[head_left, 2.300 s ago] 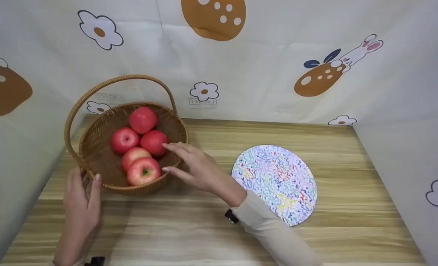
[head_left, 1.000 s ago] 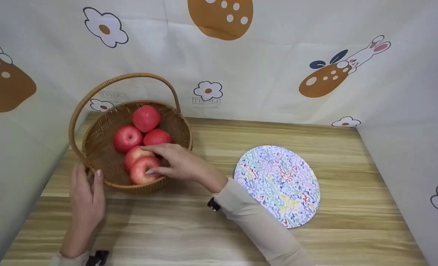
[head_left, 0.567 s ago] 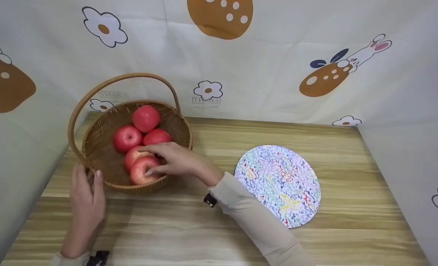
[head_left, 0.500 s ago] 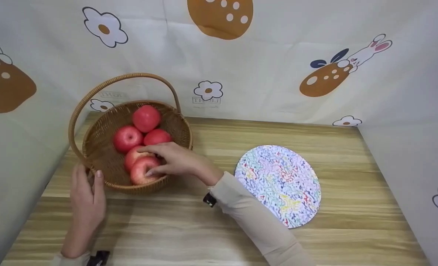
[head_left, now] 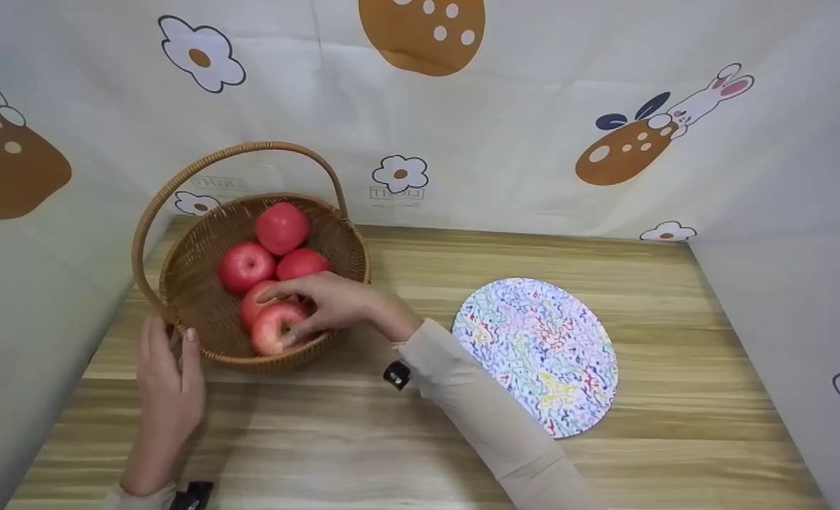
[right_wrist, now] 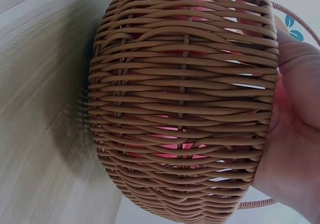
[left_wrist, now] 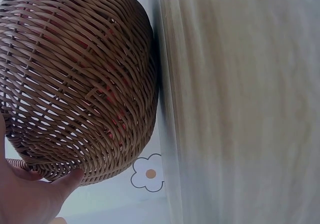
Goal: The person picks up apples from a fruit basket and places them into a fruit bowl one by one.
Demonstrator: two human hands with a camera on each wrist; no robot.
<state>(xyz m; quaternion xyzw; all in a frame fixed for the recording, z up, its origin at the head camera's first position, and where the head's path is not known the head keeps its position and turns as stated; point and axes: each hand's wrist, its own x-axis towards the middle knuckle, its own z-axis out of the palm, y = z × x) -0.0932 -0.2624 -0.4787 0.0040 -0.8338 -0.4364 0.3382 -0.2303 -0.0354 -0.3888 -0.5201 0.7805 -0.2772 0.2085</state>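
A round wicker basket (head_left: 200, 297) with a tall arched handle stands at the left of the table and holds several red apples. At its near left rim, close to the handle's base, my left hand (head_left: 168, 389) grips the basket; the left wrist view shows the thumb (left_wrist: 70, 181) against the woven wall. My right hand (head_left: 335, 304) reaches over the near right rim, fingers and thumb curled round the front apple (head_left: 270, 333). Behind that apple lies another, paler one (head_left: 250, 308), partly covered by the fingers. The right wrist view mostly shows the basket's woven side (right_wrist: 185, 94).
A round board with a multicoloured squiggle pattern (head_left: 533, 347) lies on the wooden table (head_left: 307, 439), right of the basket and partly under the right sleeve (head_left: 484, 411). Printed cloth walls (head_left: 519, 127) enclose the table at the back and both sides.
My right hand has moved from over the basket's right rim onto the front apple, its fingers now closing round it. The apple has tilted slightly. My left hand stays at the rim.
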